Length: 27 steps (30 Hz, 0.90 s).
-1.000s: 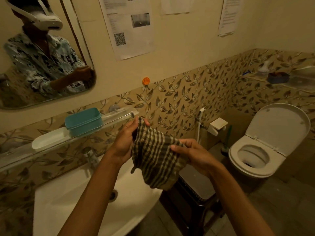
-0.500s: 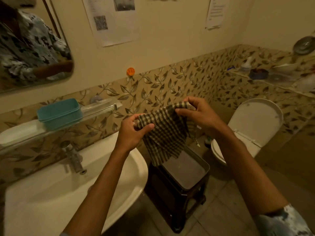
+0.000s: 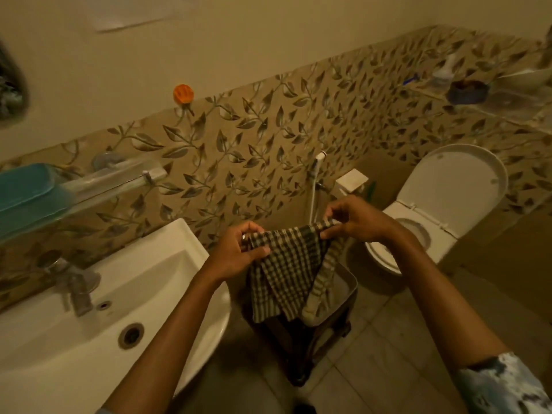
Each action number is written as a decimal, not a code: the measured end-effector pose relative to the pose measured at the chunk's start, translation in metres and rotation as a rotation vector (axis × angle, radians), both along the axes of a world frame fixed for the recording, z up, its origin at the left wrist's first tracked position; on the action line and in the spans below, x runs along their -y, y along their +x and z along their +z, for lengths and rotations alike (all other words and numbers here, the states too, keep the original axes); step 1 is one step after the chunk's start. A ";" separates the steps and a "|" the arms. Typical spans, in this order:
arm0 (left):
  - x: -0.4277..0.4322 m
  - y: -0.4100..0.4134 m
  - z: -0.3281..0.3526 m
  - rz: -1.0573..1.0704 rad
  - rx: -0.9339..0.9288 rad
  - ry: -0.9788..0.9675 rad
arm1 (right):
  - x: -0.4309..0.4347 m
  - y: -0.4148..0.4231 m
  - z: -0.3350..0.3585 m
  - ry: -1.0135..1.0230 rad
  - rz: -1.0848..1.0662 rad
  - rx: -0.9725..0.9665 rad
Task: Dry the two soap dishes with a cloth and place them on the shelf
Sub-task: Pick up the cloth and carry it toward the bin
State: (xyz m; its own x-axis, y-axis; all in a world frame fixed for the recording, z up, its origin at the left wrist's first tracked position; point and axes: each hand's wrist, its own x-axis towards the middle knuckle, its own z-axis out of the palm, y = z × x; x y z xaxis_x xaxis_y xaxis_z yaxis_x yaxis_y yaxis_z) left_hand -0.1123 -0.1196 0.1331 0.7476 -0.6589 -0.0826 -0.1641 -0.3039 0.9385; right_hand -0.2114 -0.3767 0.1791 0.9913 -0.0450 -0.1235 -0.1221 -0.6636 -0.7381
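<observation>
A dark checked cloth hangs stretched between both hands, over a stool to the right of the sink. My left hand pinches its left top corner and my right hand pinches the right top corner, slightly higher. A teal soap dish sits on the glass shelf above the sink at the far left, well apart from both hands. The white soap dish lies outside the view.
A white sink with a tap fills the lower left. A dark stool with a grey tray stands below the cloth. A toilet with its lid up is at right, under a second shelf with toiletries.
The view has swung right and down, so the mirror and white dish have left the frame. Both hands have lowered and pulled the cloth out flatter over the stool.
</observation>
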 end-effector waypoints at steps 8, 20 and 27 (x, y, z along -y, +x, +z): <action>0.085 0.051 -0.105 0.149 0.060 0.289 | 0.089 0.077 -0.135 -0.267 0.218 -0.044; 0.145 0.130 -0.220 0.384 0.039 0.382 | 0.134 0.167 -0.245 -0.350 0.112 0.064; 0.153 0.157 -0.240 0.458 0.025 0.431 | 0.136 0.213 -0.268 -0.321 0.137 -0.007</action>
State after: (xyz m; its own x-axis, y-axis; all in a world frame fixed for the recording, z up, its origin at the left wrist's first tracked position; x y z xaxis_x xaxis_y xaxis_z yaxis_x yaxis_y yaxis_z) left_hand 0.0449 -0.2726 -0.1073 0.9514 -0.1827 -0.2479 0.0517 -0.6988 0.7135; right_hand 0.0013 -0.5131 -0.0892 0.9900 0.0510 -0.1316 -0.0201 -0.8721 -0.4889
